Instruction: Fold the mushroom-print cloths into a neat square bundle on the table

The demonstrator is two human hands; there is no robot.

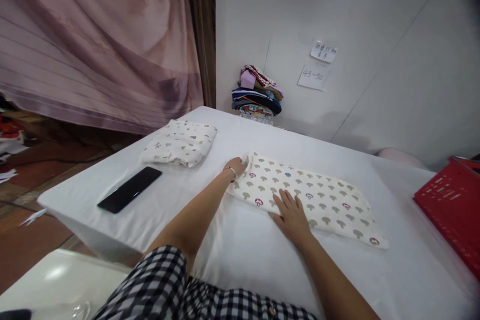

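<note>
A long folded white cloth (330, 195) with grey, red and blue mushroom prints lies flat across the table. At its left end my left hand (236, 164), with a bracelet at the wrist, is closed on the cloth's edge. My right hand (291, 216) rests palm down near the middle of the cloth's front edge, its fingers spread. Further left lies another folded white cloth (180, 144) with small dark prints, touched by neither hand. In front of that is a black phone (130, 189).
The white-covered table (157, 225) reaches back to a grey wall. Folded clothes (257, 95) are stacked beyond its back edge. A red plastic basket (450, 205) stands at the right. At the lower left is a glossy pale surface (56, 280); a pink curtain (112, 35) hangs behind.
</note>
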